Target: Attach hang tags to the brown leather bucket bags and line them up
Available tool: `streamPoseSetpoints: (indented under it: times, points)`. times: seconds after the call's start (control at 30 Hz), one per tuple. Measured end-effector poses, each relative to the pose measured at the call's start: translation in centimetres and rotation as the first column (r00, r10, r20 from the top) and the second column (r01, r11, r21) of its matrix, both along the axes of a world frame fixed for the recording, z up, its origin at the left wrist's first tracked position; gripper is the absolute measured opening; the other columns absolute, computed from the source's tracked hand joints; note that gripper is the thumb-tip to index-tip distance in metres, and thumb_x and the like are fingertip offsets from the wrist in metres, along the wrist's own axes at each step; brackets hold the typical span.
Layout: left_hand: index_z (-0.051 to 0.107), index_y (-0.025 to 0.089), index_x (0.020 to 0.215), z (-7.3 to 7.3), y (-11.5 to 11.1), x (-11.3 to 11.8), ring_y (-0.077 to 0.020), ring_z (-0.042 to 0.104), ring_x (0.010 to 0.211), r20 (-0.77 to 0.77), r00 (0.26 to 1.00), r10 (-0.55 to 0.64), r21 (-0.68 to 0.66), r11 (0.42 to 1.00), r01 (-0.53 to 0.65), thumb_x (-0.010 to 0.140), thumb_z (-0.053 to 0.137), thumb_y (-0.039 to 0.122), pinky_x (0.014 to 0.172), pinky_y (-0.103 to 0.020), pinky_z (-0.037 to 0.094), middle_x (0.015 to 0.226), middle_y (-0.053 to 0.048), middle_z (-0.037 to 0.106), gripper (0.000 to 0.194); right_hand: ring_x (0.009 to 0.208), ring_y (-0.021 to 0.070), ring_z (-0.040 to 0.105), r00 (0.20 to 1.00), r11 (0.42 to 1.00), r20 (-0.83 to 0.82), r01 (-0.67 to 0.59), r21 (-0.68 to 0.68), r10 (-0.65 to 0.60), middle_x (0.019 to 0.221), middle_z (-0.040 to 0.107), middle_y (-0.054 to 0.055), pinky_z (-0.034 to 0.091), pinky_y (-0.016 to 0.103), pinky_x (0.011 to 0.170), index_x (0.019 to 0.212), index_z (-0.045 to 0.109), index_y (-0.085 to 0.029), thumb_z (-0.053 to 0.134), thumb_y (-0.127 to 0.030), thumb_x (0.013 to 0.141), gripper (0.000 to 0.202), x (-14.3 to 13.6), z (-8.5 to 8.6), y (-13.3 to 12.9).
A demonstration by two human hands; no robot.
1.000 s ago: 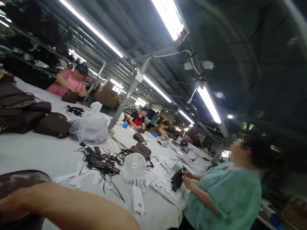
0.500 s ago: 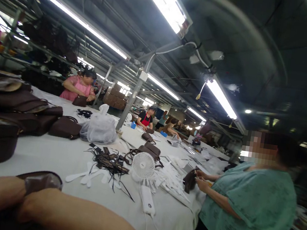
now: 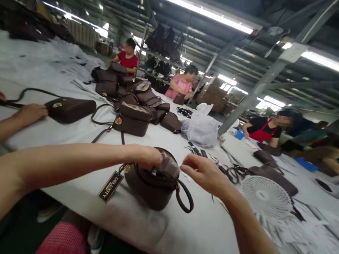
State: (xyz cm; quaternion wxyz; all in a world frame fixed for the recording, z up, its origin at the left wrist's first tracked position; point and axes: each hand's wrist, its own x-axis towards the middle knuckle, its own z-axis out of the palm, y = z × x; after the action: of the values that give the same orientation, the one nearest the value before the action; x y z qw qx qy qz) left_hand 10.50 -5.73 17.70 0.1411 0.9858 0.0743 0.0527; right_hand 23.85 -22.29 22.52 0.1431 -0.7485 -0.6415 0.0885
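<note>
A dark brown bag (image 3: pixel 150 190) stands on the white-covered table in front of me, with its top open, a loop strap on its right and a black DELUXITY tag (image 3: pixel 111 186) hanging at its left. My left hand (image 3: pixel 149 158) reaches into the bag's opening beside a shiny grey-brown lining (image 3: pixel 169 165); its fingers are hidden. Just right of the opening is my right hand (image 3: pixel 202 172), its fingers bent toward the bag, slightly blurred. Whether it touches the bag's edge is unclear.
At the left, another person's hands (image 3: pixel 31 115) hold a brown bag's strap. Beyond my bag lie a brown bag (image 3: pixel 132 119), a pile of more bags and a white plastic bag (image 3: pixel 203 125). A white fan (image 3: pixel 265 196) stands at the right among white strips.
The view has swung left and down, bringing the whole bag and both my hands into sight. My right hand now appears apart from my left, at the bag's right side.
</note>
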Motion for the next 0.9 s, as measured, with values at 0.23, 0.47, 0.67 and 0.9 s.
streamPoseSetpoints:
  times: [0.23,0.47,0.67,0.9]
  points:
    - [0.075,0.02,0.081,1.2,1.8,0.1,-0.0128,0.058,0.069,-0.086,0.955,-0.283,-0.03,0.959,0.281,0.071,0.065,0.009,0.061,-0.02,0.038,0.074,0.003,0.07,0.018,0.071,0.0167,0.058,0.992,0.991,-0.046,0.11,-0.076,-0.114,0.075,0.065,0.003,0.039,0.026,0.063,0.078,0.062,-0.019,0.055,-0.028,0.08,0.012,-0.2,-3.6,-2.8]
    - [0.071,0.02,0.095,-1.6,1.0,-0.4,-0.0175,0.062,0.08,0.092,0.981,-0.169,-0.121,0.976,0.18,0.072,0.064,0.016,0.07,-0.022,0.044,0.09,-0.001,0.072,0.025,0.054,0.0115,0.054,0.764,0.995,-0.644,0.086,0.048,-0.035,0.058,0.058,-0.003,0.043,0.023,0.053,0.075,0.059,-0.016,0.059,-0.032,0.073,0.016,-2.7,-1.0,3.3]
    - [0.066,0.013,0.1,-1.8,2.5,-1.8,-0.0198,0.062,0.087,0.303,0.923,-0.237,-0.57,0.731,0.375,0.065,0.053,0.009,0.077,-0.027,0.048,0.093,-0.004,0.068,0.038,0.056,0.0101,0.052,0.963,0.977,-0.263,0.004,0.213,0.053,0.06,0.06,-0.004,0.036,0.021,0.053,0.073,0.063,-0.017,0.062,-0.021,0.071,0.004,-3.1,0.8,7.2]
    - [0.056,0.016,0.073,-2.6,0.9,-2.2,-0.0126,0.047,0.065,0.562,0.825,0.067,-0.365,0.914,0.175,0.08,0.05,0.017,0.061,-0.024,0.036,0.068,0.002,0.052,0.009,0.077,0.0138,0.056,0.999,0.954,-0.036,-0.003,0.301,0.015,0.084,0.064,0.0,0.039,0.023,0.068,0.092,0.064,-0.018,0.062,-0.013,0.074,0.018,-1.7,-0.9,4.6]
